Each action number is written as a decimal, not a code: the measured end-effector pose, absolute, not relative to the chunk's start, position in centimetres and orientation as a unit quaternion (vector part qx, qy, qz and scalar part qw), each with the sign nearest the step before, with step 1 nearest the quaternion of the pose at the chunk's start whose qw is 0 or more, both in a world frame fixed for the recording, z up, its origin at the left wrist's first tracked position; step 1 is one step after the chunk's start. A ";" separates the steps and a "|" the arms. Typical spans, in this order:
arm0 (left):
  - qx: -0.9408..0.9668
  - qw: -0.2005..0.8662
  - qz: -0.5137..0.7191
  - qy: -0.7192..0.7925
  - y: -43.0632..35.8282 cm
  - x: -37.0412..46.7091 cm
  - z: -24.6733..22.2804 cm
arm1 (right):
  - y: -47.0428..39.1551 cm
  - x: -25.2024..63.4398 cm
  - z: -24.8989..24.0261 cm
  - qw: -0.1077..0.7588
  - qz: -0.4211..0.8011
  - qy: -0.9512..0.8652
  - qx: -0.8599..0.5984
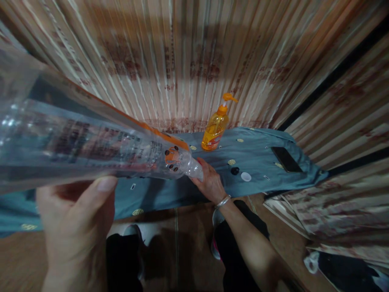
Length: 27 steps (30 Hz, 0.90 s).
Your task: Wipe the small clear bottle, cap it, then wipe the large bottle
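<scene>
A long, clear plastic bag with orange and dark print stretches from the left edge to the middle of the head view. My left hand grips its lower edge close to the camera, thumb on top and fingers curled, partly hidden by the plastic. At the narrow, bunched end, my right hand holds the plastic, fingers wrapped round it, with a silver bangle on the wrist. Behind that hand, an orange pump bottle stands upright on the blue-green cloth.
A small black object, a white round cap and a dark phone lie on the cloth at the right. Striped curtains hang behind. Dark cloth lies at the bottom right.
</scene>
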<state>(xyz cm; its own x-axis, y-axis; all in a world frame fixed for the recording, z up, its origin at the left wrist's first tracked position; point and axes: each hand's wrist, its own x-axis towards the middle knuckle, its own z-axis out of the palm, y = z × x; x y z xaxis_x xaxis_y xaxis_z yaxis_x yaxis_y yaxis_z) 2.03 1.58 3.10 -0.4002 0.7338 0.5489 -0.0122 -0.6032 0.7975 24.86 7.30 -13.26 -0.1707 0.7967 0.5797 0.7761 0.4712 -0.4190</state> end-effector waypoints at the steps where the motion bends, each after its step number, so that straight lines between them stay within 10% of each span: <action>1: 0.483 0.255 0.760 0.352 1.6 2.0 3.1 | 7.3 24.9 -13.2 0.386 0.015 -0.764 -0.516; 27: 0.468 0.274 0.768 0.341 2.2 2.5 3.6 | 7.3 25.1 -13.1 0.380 0.019 -0.765 -0.520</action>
